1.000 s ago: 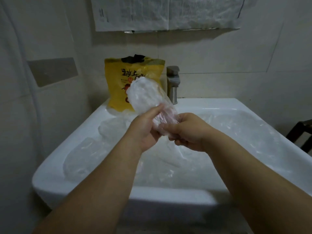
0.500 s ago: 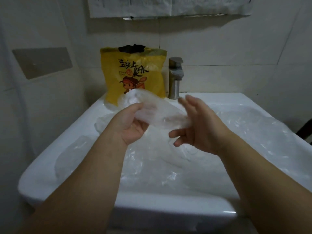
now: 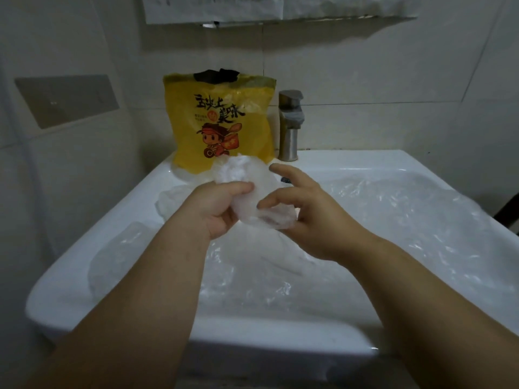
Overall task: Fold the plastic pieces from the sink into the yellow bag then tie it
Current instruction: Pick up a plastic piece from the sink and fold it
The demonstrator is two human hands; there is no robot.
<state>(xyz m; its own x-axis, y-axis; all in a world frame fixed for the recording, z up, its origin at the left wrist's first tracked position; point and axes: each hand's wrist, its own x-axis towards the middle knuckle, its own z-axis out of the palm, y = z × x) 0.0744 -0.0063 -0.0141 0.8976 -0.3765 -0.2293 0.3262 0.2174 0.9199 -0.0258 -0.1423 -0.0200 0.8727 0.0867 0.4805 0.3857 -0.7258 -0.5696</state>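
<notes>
Centre of frame, folding step: the left hand (image 3: 222,209) grasps a crumpled clear plastic piece (image 3: 252,186); the right hand (image 3: 306,217), fingers spread, steadies it. The yellow bag (image 3: 222,122) stands upper centre on the sink (image 3: 252,341) ledge. The next move probably calls for compacting the piece, then carrying it to the bag's mouth.

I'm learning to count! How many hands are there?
2. The left hand grips the plastic piece over the sink; the right hand touches its right side, fingers spread. None seem hidden.
</notes>
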